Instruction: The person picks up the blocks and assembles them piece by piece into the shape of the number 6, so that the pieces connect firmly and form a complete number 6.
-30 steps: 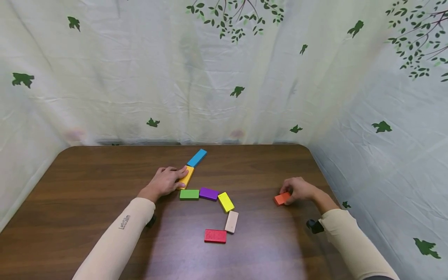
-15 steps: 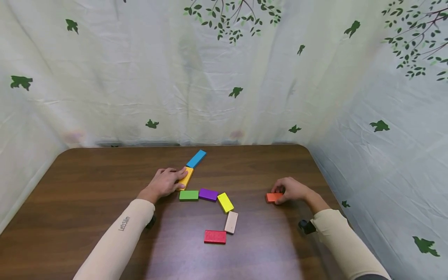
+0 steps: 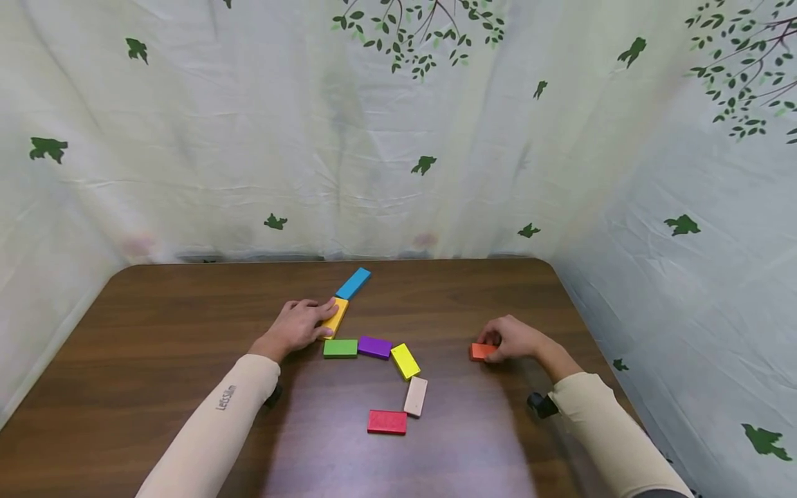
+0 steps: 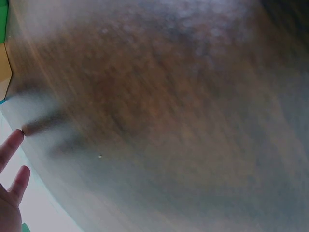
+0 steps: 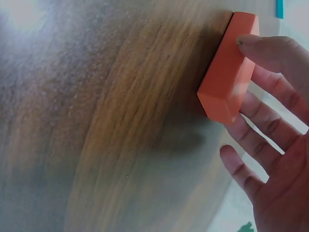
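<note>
White cloth [image 3: 249, 124] hangs in creased folds beyond the table and down its right side, printed with leafy branches and green bird-like shapes. Before it spreads a broad brown tabletop [image 3: 124, 360], wood-grained, rounded at the far corners, glossy enough to throw back a pale sheen. Two smooth cream sleeves [image 3: 212, 422] reach over it.

Over the last second the right hand [image 3: 518, 339] has come leftward with its piece, while the left hand [image 3: 294, 326] has stayed put. The right thumb and fingers pinch an orange block [image 3: 481, 353]; the left fingers and thumb lie on an amber block [image 3: 336, 318], though I cannot tell whether they squeeze it or merely rest there.

That orange piece now sits squarer and nearer the others, which I read as a narrowing gap; it is still apart, right of the chain. From far to near the chain bends through blue [image 3: 353, 283], amber, green [image 3: 340, 349], purple [image 3: 375, 347], yellow [image 3: 406, 361], pale pink [image 3: 416, 396] and red [image 3: 387, 422], seemingly meeting at ends or corners. All are flat, crisp-edged oblongs, matt on the orange one, perhaps painted wood.
</note>
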A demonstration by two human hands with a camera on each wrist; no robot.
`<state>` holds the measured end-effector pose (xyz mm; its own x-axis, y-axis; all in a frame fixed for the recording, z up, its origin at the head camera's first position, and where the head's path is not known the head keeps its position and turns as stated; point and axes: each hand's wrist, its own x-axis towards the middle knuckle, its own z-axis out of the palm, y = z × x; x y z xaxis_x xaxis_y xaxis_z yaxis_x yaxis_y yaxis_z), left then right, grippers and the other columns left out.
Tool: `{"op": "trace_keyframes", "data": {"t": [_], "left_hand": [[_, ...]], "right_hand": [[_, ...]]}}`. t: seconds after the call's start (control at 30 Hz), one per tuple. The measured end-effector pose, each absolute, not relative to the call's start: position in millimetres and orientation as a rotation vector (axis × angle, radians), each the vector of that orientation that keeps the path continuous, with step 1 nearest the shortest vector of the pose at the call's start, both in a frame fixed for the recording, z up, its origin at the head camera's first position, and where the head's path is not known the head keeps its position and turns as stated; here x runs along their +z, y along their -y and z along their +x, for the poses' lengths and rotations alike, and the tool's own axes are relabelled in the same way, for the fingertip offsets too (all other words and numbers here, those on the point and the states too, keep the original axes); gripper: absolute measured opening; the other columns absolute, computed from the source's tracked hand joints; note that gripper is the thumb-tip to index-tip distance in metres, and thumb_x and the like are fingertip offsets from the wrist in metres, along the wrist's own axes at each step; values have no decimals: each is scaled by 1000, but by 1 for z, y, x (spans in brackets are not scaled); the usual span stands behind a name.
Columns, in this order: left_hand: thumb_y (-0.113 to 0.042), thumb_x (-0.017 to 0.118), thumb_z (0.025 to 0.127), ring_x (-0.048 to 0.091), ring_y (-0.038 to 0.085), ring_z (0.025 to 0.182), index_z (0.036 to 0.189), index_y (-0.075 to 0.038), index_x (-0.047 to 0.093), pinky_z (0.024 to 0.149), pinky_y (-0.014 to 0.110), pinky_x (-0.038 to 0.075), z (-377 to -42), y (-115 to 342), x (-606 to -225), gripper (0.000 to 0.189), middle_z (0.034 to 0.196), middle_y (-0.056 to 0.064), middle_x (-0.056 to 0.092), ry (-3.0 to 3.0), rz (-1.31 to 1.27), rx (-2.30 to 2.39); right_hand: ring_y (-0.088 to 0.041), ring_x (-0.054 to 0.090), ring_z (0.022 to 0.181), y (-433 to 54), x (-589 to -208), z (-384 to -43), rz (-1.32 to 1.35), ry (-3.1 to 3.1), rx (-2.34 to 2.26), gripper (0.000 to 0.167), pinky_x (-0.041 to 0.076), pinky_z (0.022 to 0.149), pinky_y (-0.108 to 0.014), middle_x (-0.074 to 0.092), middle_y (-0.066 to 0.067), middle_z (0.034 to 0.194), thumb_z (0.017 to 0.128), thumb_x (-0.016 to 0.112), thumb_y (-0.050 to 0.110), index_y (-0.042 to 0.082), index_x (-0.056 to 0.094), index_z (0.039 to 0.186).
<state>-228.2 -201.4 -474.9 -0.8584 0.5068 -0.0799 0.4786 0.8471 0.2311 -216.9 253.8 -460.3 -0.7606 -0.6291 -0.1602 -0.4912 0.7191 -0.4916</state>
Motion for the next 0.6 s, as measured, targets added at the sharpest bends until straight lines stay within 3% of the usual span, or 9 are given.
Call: {"op": "trace_keyframes", "data": {"t": [0.6], "left_hand": [[-34,61,94,42,43,128,146,-9,41,100,62,28,-227,201,-471,61,150,11,39,-2868,767,297]], "right_hand": [[-6,53,65,-226,-454,-218,-798,-2596,-542,24,46,60,-24,60,8,71,71,84,23,11,70,87]]}}
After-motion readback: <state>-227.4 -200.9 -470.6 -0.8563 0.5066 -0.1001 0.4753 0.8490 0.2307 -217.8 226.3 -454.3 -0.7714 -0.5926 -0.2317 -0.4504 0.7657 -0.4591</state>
